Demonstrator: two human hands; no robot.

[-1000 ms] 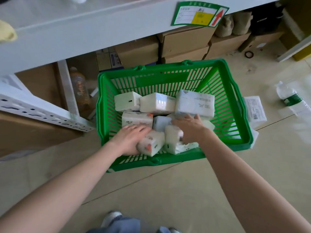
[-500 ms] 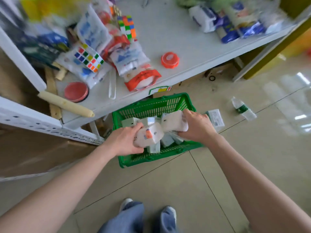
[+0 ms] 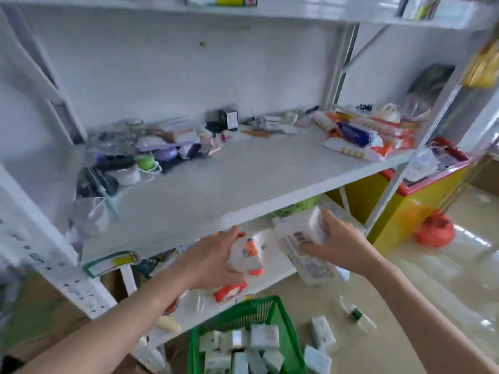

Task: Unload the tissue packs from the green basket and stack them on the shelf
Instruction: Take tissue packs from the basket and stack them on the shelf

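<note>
My left hand (image 3: 213,259) grips a white tissue pack with an orange mark (image 3: 247,253), held in front of the white shelf board's front edge (image 3: 243,209). My right hand (image 3: 343,245) holds white tissue packs (image 3: 302,233) beside it, just below that edge; a printed pack hangs lower from the same hand. Far below on the floor stands the green basket (image 3: 286,327) with several white tissue packs (image 3: 263,337) inside. The shelf's middle (image 3: 216,179) is bare between piles of goods.
Dark and purple goods (image 3: 129,155) lie at the shelf's left, red and white snack bags (image 3: 361,136) at its right. A lower shelf (image 3: 270,273) holds an orange pack. Loose tissue packs (image 3: 321,333) and a bottle (image 3: 356,314) lie on the floor. A yellow chest (image 3: 415,209) stands right.
Both hands lifted their tissue packs out of the basket up to the level of the middle shelf. The view swung up from the basket to the shelves.
</note>
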